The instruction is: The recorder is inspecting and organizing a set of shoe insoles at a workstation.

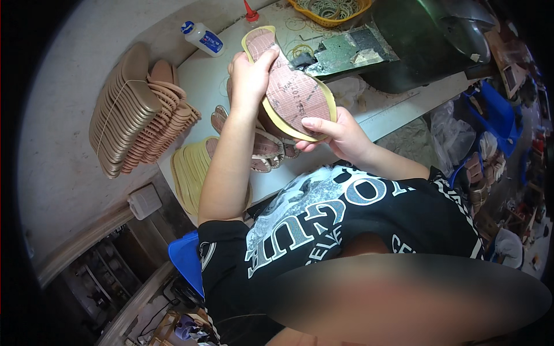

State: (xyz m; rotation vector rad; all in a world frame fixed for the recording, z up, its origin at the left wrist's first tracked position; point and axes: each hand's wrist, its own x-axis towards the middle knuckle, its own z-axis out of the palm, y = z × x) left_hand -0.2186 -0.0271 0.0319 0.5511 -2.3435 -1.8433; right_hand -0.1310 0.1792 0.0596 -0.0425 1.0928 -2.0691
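Between my hands is a shoe insole, held up tilted over the table. Its face is reddish-brown with a fine grid and dark markings, and a yellow layer shows along its edges. My left hand is closed on the narrower upper part, thumb on the face. At the wide lower end my right hand grips the edge, thumb on top and fingers beneath. Just below the insole lie several brown sole pieces with pale rims, partly hidden by my left forearm. A stack of yellow-edged insoles stands beside that forearm.
Banded beige soles are stacked against the wall at left. A white bottle with blue cap and a red-nozzled bottle stand at the back. A yellow basket of rubber bands and a dark green machine occupy the far right.
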